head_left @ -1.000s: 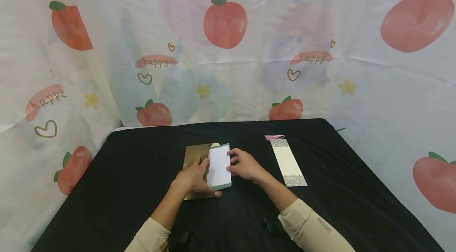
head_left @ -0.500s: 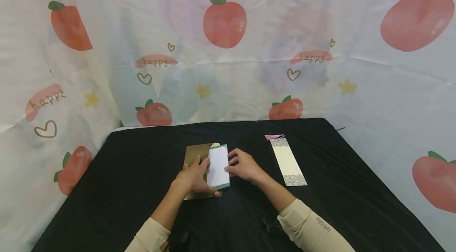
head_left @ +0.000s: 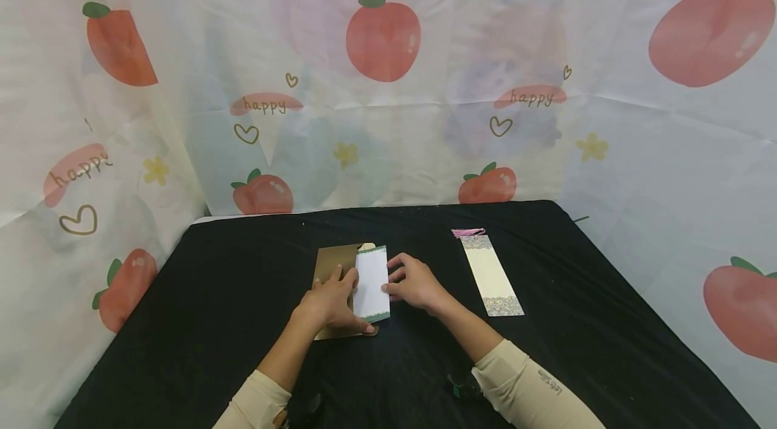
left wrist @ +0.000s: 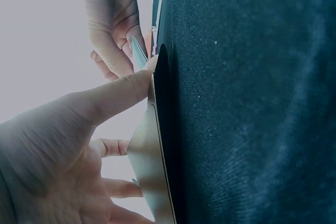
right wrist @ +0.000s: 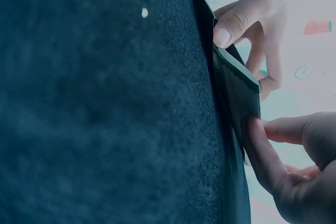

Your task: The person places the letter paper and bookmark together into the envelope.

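Note:
A flat brown paper sleeve (head_left: 332, 259) lies on the black cloth, with a white card (head_left: 371, 280) bordered in green overlapping its right side. My left hand (head_left: 330, 304) rests on the sleeve with fingers spread, its thumb at the sleeve's near edge, as the left wrist view shows with the sleeve (left wrist: 149, 166) under the fingers. My right hand (head_left: 415, 284) pinches the card's right edge between thumb and fingers. In the right wrist view the card (right wrist: 236, 95) slopes, its pinched edge raised above the cloth. The card's left edge is hidden by the left hand.
A long cream bookmark (head_left: 490, 275) with patterned ends lies to the right, a pink tassel (head_left: 468, 233) at its far end. A small cream tab (head_left: 367, 246) shows behind the card. Fruit-printed curtains (head_left: 388, 146) stand along the back and sides of the table.
The card and my right hand have shifted slightly left, toward the sleeve, mostly in the first half second. My left hand and the bookmark stay where they were.

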`<state>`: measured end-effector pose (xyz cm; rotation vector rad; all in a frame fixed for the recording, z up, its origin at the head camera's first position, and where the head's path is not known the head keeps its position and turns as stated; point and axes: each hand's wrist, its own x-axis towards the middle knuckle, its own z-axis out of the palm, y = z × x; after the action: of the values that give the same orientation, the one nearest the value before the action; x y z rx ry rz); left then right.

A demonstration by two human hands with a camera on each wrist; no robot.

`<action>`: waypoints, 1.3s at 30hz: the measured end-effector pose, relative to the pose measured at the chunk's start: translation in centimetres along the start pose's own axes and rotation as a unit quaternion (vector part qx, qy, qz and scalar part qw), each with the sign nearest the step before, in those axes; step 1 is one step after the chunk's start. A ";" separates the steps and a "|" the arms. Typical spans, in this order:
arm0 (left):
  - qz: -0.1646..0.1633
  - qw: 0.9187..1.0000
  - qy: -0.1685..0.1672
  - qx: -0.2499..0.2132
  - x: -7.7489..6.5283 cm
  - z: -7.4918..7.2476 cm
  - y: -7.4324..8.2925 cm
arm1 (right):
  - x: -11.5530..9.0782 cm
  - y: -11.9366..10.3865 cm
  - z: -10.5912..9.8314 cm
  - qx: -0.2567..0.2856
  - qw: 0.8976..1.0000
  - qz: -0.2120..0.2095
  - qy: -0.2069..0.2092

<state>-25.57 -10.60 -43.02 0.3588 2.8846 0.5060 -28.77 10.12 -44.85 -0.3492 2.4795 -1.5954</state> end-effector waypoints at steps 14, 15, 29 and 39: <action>-0.007 1.000 -0.005 -0.004 -0.1 -0.3 0.0 | 0.2 0.0 0.3 -0.002 1.000 -0.004 0.000; -0.007 1.000 -0.004 -0.003 -0.1 -0.3 0.0 | 0.2 0.0 0.3 0.000 1.000 -0.003 0.001; 0.001 1.000 0.003 0.007 0.2 -0.1 -0.1 | 0.0 -0.2 0.2 0.003 1.000 -0.010 -0.006; 0.003 1.000 0.001 -0.001 -0.1 -0.1 -0.1 | -0.2 -0.1 0.6 0.004 1.000 0.001 -0.014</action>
<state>-25.48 -10.72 -42.93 0.3684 2.8845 0.5114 -28.43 9.59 -45.06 -0.3640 2.4524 -1.5870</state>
